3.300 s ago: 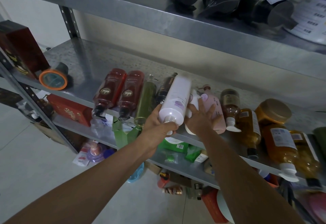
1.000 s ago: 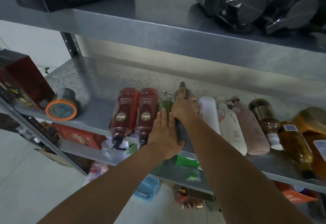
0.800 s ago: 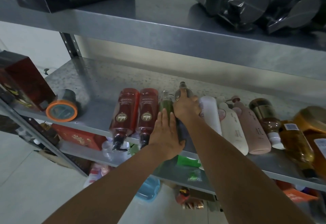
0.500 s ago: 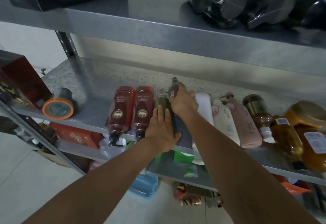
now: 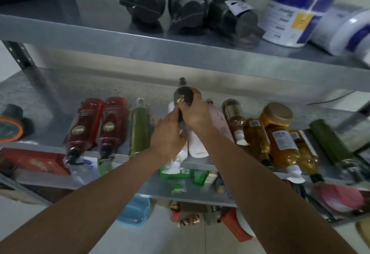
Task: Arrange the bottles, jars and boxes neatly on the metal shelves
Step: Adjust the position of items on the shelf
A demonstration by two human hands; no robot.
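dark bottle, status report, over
Right grip wrapped round dark bottle, cap pointing away, above the row. Left grip at its lower end, hold unclear. White bottles lie directly beneath.
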